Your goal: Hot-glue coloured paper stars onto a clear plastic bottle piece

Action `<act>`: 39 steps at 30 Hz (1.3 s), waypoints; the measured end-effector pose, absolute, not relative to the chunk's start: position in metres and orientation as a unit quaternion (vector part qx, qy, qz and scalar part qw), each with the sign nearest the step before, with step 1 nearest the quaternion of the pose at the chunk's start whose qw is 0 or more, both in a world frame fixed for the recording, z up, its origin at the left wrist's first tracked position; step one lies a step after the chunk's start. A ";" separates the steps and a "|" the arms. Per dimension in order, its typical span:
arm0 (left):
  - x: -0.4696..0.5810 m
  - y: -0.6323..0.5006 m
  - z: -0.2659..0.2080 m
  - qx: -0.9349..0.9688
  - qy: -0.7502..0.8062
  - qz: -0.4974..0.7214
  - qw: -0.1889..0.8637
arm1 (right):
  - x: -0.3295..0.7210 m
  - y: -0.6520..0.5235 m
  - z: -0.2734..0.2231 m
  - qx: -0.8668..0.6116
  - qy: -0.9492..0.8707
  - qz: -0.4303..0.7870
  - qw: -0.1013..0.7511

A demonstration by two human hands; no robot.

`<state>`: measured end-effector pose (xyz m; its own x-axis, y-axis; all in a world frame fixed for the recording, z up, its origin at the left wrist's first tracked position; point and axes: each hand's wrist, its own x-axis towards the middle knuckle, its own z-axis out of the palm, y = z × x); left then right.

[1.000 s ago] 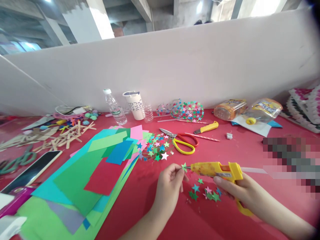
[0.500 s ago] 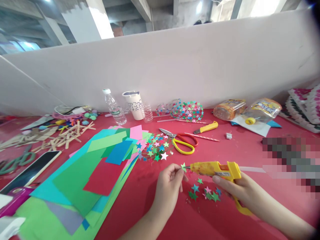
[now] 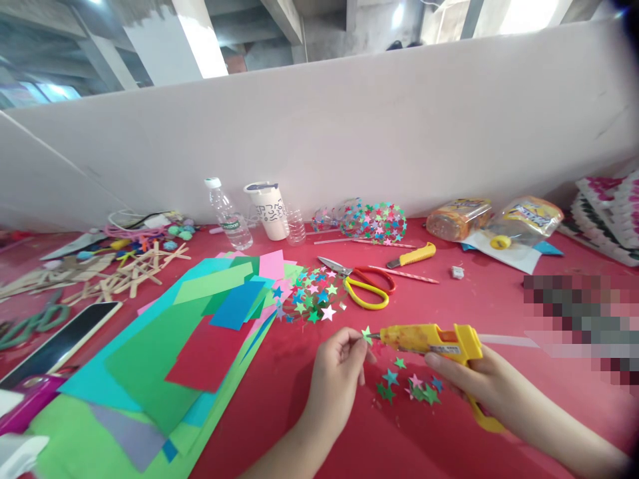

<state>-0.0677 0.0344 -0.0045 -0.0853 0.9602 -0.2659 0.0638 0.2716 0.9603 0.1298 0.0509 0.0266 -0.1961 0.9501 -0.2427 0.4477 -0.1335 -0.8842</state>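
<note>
Between the thumb and fingers of my left hand (image 3: pixel 342 362) is pinched a small light-green paper star (image 3: pixel 367 334). My right hand (image 3: pixel 474 376) is wrapped round the handle of a yellow hot glue gun (image 3: pixel 424 338), whose nozzle points left and meets or nearly meets the star. A clear glue stick (image 3: pixel 506 340) sticks out of the gun's back. Below the gun lie several loose paper stars (image 3: pixel 422 389) in green, blue and pink. A bigger heap of coloured stars (image 3: pixel 313 296) lies farther off, beside scissors (image 3: pixel 367 293) with red and yellow handles.
Stacked coloured paper (image 3: pixel 150 359) covers the left of the red table, near a phone (image 3: pixel 62 339) and wooden sticks (image 3: pixel 132 269). Along the back stand a water bottle (image 3: pixel 230 219), a white cup (image 3: pixel 268 209) and a star-covered bottle (image 3: pixel 379 221). A yellow utility knife (image 3: pixel 417 254) lies farther right.
</note>
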 end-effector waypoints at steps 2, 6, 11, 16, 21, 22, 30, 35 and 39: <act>-0.067 0.035 -0.005 0.434 0.601 0.425 0.520 | 0.129 0.051 0.026 -0.578 -0.603 0.481 0.266; -0.068 0.035 -0.008 0.466 0.601 0.424 0.492 | 0.128 0.049 0.024 -0.576 -0.610 0.476 0.263; -0.073 0.029 -0.005 0.575 0.591 0.427 0.370 | 0.132 0.051 0.021 -0.532 -0.672 0.448 0.255; -0.073 0.024 -0.001 0.651 0.571 0.402 0.299 | 0.138 0.060 0.015 -0.523 -0.696 0.415 0.266; -0.070 0.033 -0.004 0.439 0.578 0.437 0.531 | 0.144 0.069 0.002 -0.566 -0.682 0.391 0.246; -0.070 0.034 -0.003 0.427 0.575 0.437 0.545 | 0.146 0.071 -0.001 -0.583 -0.696 0.359 0.217; -0.071 0.031 0.003 0.391 0.528 0.458 0.599 | 0.157 0.086 -0.013 -0.625 -0.751 0.177 0.116; -0.072 0.029 0.006 0.373 0.510 0.446 0.634 | 0.154 0.079 0.003 -0.578 -0.794 0.093 0.161; -0.071 0.028 0.009 0.334 0.498 0.409 0.688 | 0.131 0.061 0.020 -0.365 -0.889 0.124 0.250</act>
